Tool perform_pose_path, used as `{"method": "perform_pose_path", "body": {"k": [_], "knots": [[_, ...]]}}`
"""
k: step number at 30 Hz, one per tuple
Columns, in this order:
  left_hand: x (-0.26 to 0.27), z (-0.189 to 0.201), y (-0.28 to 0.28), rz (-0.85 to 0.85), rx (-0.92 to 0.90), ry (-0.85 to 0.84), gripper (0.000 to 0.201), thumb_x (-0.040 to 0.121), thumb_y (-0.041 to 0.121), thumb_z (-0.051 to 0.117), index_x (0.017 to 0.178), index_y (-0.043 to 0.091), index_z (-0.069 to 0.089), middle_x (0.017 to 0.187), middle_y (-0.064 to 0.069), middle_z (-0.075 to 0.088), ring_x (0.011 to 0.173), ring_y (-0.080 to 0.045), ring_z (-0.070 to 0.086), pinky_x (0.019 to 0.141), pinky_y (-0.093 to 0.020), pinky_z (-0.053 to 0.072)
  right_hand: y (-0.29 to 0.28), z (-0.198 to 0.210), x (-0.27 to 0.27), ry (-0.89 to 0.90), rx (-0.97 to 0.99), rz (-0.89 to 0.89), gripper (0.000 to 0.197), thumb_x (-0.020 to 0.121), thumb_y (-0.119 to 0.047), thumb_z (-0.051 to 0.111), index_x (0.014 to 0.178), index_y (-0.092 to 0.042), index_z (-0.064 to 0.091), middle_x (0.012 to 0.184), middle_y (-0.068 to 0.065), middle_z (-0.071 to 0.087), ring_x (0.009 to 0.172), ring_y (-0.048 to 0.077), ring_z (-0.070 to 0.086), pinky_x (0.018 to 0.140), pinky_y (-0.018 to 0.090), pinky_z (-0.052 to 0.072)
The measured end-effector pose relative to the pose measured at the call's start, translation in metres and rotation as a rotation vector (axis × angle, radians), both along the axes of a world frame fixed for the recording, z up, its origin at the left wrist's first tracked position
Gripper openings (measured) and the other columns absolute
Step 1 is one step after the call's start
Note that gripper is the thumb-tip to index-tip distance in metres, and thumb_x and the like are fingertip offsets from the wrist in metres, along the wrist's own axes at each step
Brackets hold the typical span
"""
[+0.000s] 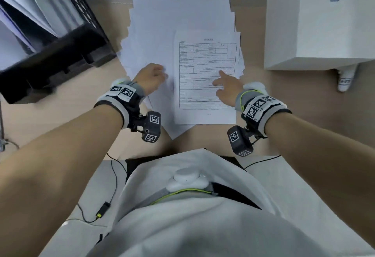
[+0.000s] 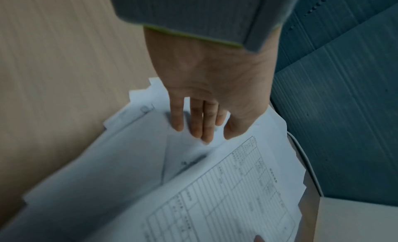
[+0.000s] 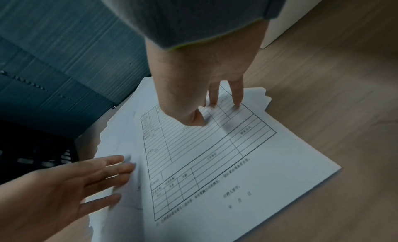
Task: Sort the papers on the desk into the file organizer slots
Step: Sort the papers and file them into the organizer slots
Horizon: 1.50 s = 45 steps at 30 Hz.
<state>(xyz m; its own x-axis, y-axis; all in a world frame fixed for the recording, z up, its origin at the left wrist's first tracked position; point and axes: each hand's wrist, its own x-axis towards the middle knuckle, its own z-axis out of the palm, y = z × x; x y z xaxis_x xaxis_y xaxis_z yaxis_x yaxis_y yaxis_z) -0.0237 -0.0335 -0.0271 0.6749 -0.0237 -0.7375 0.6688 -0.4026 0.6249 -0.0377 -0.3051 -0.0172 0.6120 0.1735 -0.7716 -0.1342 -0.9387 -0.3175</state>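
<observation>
Printed form [image 1: 205,78]: it lies face up on top of your loose paper pile [image 1: 178,19], squared toward you and set toward the pile's near right part. Take this sheet as the landmark for everything below.
Paper pile: fanned, uneven sheets spread out beyond the form on its far and left sides; the whole heap rests on the desk [image 1: 85,86], a pale wood surface.
Right hand [image 1: 227,88]: your fingers are straight and spread, and their tips press down on the lower right part of the form's table. In the right wrist view the fingertips [image 3: 237,104] touch the printed grid. You grip nothing with it.
Left hand [image 1: 150,78]: it sits just left of the form, flat on the blank sheets of the pile. In the left wrist view your fingers [image 2: 197,124] reach out straight, tips on the paper. They hold nothing.
File organizer [image 1: 50,49]: black with mesh sides, it stands well to the left of the form and beyond it, white sheets already in its slots.
White box [image 1: 316,23]: it stands to the right of the form, apart from the pile.
Wrist cameras: one strapped on each of your wrists, near side of the form.
</observation>
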Motion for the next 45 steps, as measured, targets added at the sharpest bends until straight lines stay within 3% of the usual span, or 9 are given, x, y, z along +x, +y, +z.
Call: {"method": "perform_pose_path", "body": {"k": [6, 10, 13, 20, 23, 26, 30, 37, 45], "knots": [[0.015, -0.002, -0.032, 0.038, -0.108, 0.153, 0.041, 0.088, 0.033, 0.065, 0.122, 0.01, 0.059, 0.092, -0.006, 0.069, 0.071, -0.02, 0.064, 0.067, -0.032, 0.053, -0.006, 0.001, 0.005, 0.02, 0.023, -0.017, 0.041, 0.096, -0.016, 0.042, 0.136, -0.021, 0.05, 0.162, -0.006, 0.008, 0.141, 0.022, 0.032, 0.108, 0.037, 0.037], [0.013, -0.005, -0.042, -0.165, -0.016, 0.03, 0.018, 0.091, 0.028, 0.064, 0.095, 0.012, 0.068, 0.096, -0.009, 0.071, 0.082, -0.023, 0.066, 0.078, -0.036, 0.057, -0.01, 0.0, 0.005, 0.011, 0.074, -0.11, 0.037, 0.096, -0.015, 0.042, 0.13, -0.022, 0.055, 0.16, -0.008, 0.016, 0.136, 0.019, 0.039, 0.105, 0.034, 0.04], [0.007, -0.003, -0.04, -0.258, 0.067, 0.017, 0.015, 0.095, 0.018, 0.058, 0.09, 0.006, 0.065, 0.085, -0.007, 0.068, 0.067, -0.015, 0.062, 0.058, -0.018, 0.055, -0.013, 0.002, 0.007, -0.078, 0.163, -0.383, 0.035, 0.096, -0.012, 0.042, 0.128, -0.019, 0.058, 0.149, -0.004, 0.041, 0.13, 0.016, 0.046, 0.099, 0.023, 0.041], [-0.004, 0.005, 0.003, -0.235, 0.026, -0.032, 0.014, 0.093, 0.013, 0.062, 0.085, 0.004, 0.068, 0.08, -0.005, 0.068, 0.075, -0.014, 0.062, 0.079, -0.03, 0.055, -0.02, 0.02, 0.02, -0.104, 0.337, -1.05, 0.042, 0.091, -0.019, 0.058, 0.132, -0.02, 0.05, 0.132, -0.003, 0.056, 0.12, 0.017, 0.053, 0.103, 0.035, 0.044], [-0.008, 0.019, 0.014, -0.189, 0.012, -0.05, 0.018, 0.093, 0.012, 0.062, 0.1, -0.003, 0.068, 0.084, -0.004, 0.067, 0.075, -0.012, 0.062, 0.064, -0.012, 0.053, -0.003, 0.033, 0.026, -0.1, 0.434, -0.983, 0.012, 0.089, -0.028, 0.059, 0.099, -0.025, 0.065, 0.108, -0.003, 0.069, 0.109, 0.021, 0.062, 0.1, 0.039, 0.047], [-0.013, 0.031, 0.022, -0.176, -0.037, -0.036, 0.026, 0.092, 0.02, 0.064, 0.104, -0.003, 0.067, 0.101, -0.012, 0.07, 0.087, -0.018, 0.065, 0.067, -0.014, 0.055, 0.009, 0.035, 0.026, -0.145, 0.395, -0.909, 0.049, 0.075, -0.048, 0.057, 0.099, -0.006, 0.065, 0.109, 0.019, 0.068, 0.104, 0.036, 0.063, 0.095, 0.052, 0.049], [-0.003, 0.055, 0.031, -0.044, -0.053, -0.186, 0.022, 0.091, 0.03, 0.065, 0.103, 0.012, 0.07, 0.104, -0.007, 0.072, 0.092, -0.019, 0.067, 0.081, -0.031, 0.057, 0.019, 0.049, 0.023, -0.206, 0.402, -0.813, 0.055, 0.081, -0.043, 0.057, 0.098, 0.009, 0.055, 0.079, 0.011, 0.054, 0.07, 0.022, 0.05, 0.066, 0.032, 0.042], [0.01, 0.103, 0.045, 0.134, 0.111, -0.478, 0.016, 0.091, 0.015, 0.063, 0.077, 0.022, 0.068, 0.075, 0.012, 0.065, 0.054, 0.005, 0.057, 0.052, -0.016, 0.047, 0.03, 0.063, 0.012, -0.283, 0.42, -0.666, 0.022, 0.093, -0.03, 0.055, 0.08, -0.014, 0.05, 0.074, 0.008, 0.037, 0.068, 0.017, 0.035, 0.055, 0.028, 0.026], [-0.015, 0.118, 0.074, 0.077, 0.13, -0.464, 0.029, 0.089, 0.032, 0.068, 0.076, 0.006, 0.063, 0.069, -0.005, 0.069, 0.056, -0.009, 0.066, 0.051, -0.017, 0.045, 0.041, 0.08, 0.013, -0.313, 0.427, -0.569, 0.034, 0.094, -0.026, 0.056, 0.065, -0.02, 0.039, 0.064, 0.0, 0.032, 0.057, 0.014, 0.03, 0.046, 0.016, 0.027]]}}
